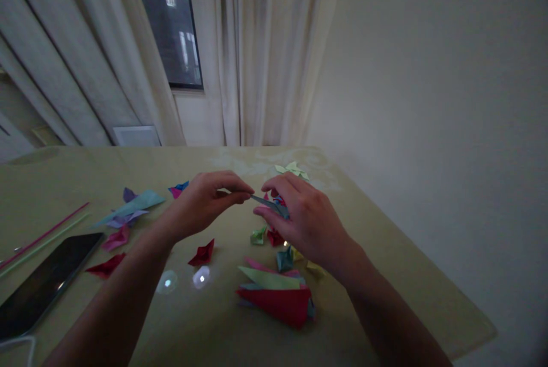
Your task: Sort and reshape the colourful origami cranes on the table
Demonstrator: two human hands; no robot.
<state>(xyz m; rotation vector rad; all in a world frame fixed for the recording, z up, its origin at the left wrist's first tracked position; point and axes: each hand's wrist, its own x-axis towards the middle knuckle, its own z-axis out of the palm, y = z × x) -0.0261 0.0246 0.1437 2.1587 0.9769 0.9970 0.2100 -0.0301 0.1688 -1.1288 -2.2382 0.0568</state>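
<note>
The left hand pinches the folded paper by its tip, the right hand curves loosely round its other end, grip unclear, above the desk inside the right edge, the sheet likely light, easily crushed, best held along creases

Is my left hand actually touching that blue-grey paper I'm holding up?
Touching. The head view shows your left hand pinching the narrow tip of the blue-grey paper between thumb and fingers, with no gap there.
</note>
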